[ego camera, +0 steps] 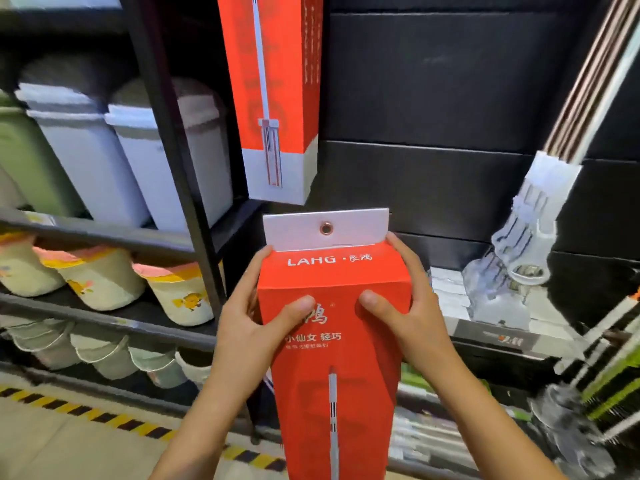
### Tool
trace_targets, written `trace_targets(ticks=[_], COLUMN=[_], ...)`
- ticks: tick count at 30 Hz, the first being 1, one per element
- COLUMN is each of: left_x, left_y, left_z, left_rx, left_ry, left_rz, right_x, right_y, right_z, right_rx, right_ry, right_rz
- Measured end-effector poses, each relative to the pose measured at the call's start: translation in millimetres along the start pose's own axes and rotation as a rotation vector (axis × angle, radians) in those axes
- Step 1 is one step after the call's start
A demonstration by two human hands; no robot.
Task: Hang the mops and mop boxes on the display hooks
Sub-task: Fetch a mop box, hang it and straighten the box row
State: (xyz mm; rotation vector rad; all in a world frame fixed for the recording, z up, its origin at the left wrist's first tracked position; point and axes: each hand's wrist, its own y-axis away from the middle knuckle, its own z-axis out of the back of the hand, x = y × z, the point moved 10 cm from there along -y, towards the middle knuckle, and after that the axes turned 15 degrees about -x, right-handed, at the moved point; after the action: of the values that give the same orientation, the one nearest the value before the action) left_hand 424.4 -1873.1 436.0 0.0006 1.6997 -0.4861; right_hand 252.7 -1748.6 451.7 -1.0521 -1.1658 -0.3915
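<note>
I hold a tall red mop box (337,344) upright in front of me, near its top. My left hand (252,317) grips its left side with the thumb on the front face. On the right side my right hand (403,306) does the same. A white hang tab with a metal eyelet (326,229) sticks up from the box top. Another red mop box (277,98) hangs above against the dark display wall. A mop with a white head (526,237) hangs at the right. No display hook is visible.
A black shelf post (180,150) stands just left of the boxes. The shelves to its left carry white lidded bins (86,150) and small baskets (104,278). Flat packages and brushes (606,393) crowd the lower right. Yellow-black floor tape (104,417) runs along the shelf base.
</note>
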Motion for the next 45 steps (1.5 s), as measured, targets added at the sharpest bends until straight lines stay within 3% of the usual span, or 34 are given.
trace_targets(ticks=[9,19,30,42,45], left_x=[-85,-186,-280,-367,-383], left_y=[-171,-286,-342,-396,-406], left_z=[-18,-34,-32,-15,-14], left_rx=[0.063,-0.141,-0.226,-0.198,-0.179], left_ry=[0.076,0.155,0.174,0.239,0.236], left_rz=[-0.233,-0.461,-0.65,-0.711,-0.711], right_x=[66,145,236,319,337], right_y=[-153,-283,-357,-405,-412], right_z=[-85,-116,-150,-190,-197], right_rx=[-0.073,-0.034,0.104,-0.016,0.04], right_ry=[-0.082,-0.273,-0.358,-0.345,-0.326], right_rz=[0.238,0.379,0.561,0.676,0.674])
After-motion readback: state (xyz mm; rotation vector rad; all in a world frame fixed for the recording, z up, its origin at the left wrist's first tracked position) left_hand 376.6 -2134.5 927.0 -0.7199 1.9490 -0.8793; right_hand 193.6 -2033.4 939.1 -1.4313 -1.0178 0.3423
